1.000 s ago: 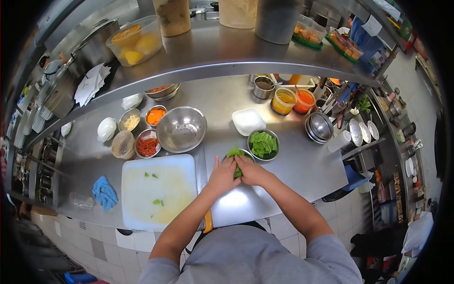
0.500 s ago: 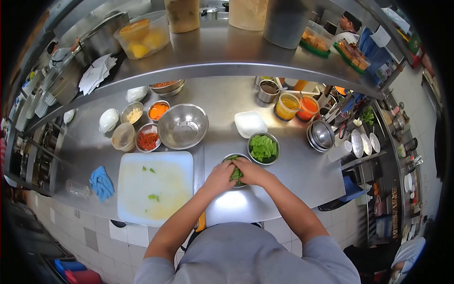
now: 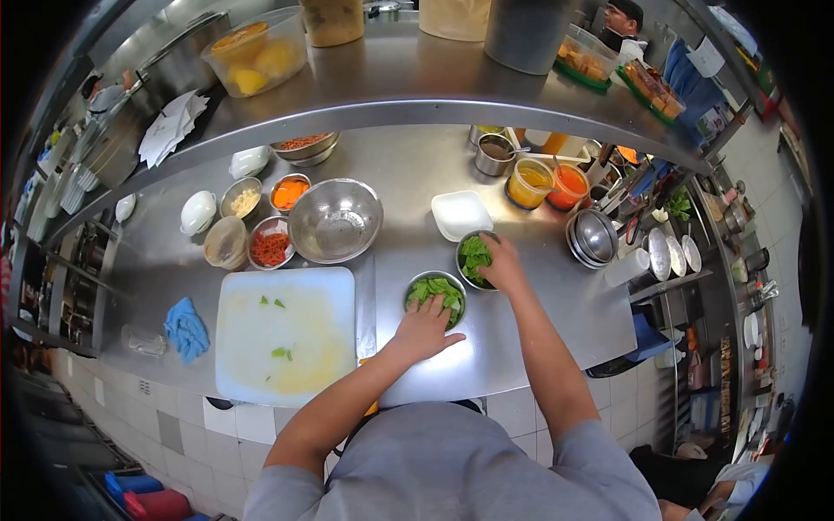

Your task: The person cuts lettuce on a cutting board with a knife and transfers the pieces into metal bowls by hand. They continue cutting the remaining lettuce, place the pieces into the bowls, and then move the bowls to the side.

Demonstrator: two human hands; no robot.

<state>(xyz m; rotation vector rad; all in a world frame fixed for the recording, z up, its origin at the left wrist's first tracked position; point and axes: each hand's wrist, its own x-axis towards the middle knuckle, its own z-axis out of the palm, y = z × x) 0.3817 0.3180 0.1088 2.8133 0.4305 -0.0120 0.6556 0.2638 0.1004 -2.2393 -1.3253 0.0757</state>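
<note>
My left hand rests with fingers spread on the near rim of a small steel bowl filled with torn green leaves. My right hand is on a second steel bowl of green leaves just beyond it, its fingers over the leaves at the right side. Whether those fingers pinch a leaf is hidden. Both bowls stand on the steel counter to the right of a white cutting board carrying a few green scraps.
A large empty steel bowl, small bowls of red, orange and pale ingredients, a white square dish and tubs of orange sauce stand behind. A blue cloth lies left. A shelf overhangs the counter.
My hands were together over the near bowl holding leaves. The right hand has since moved out to the far bowl, and the left hand has flattened on the near bowl's rim.
</note>
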